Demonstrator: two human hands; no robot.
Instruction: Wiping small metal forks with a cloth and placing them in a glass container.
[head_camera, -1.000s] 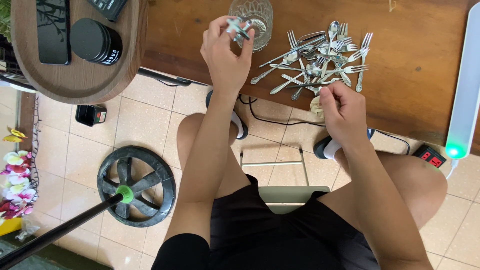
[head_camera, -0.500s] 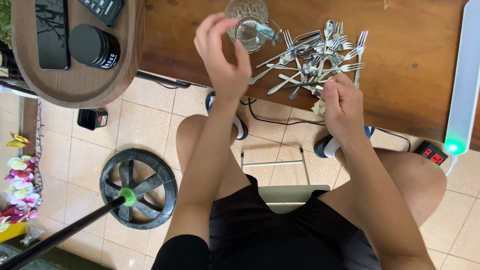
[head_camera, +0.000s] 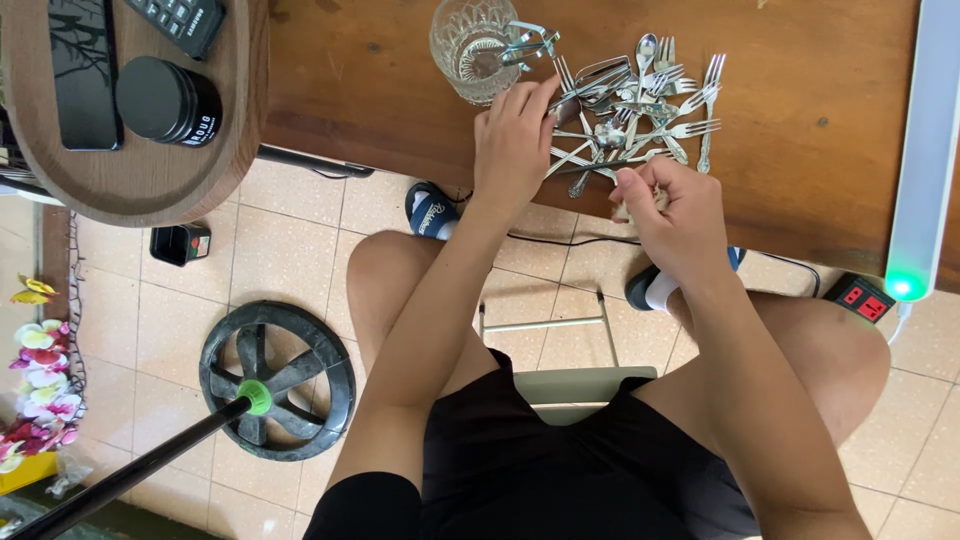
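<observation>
A seated person leans over a dark wooden table (head_camera: 380, 90). A round brown tray (head_camera: 140, 190) at the table's left carries a black jar (head_camera: 168, 100) and a phone (head_camera: 85, 70). A cut-glass tumbler (head_camera: 472, 45) holding a few metal pieces stands just left of a tangled heap of silver forks and spoons (head_camera: 640, 105). The left hand (head_camera: 512, 140) rests on the heap's edge, fingers extended. The right hand (head_camera: 668, 212) is curled closed near the table's front edge; its contents are hidden

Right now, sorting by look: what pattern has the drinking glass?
Clear glass with a cut diamond pattern; head view.
</observation>
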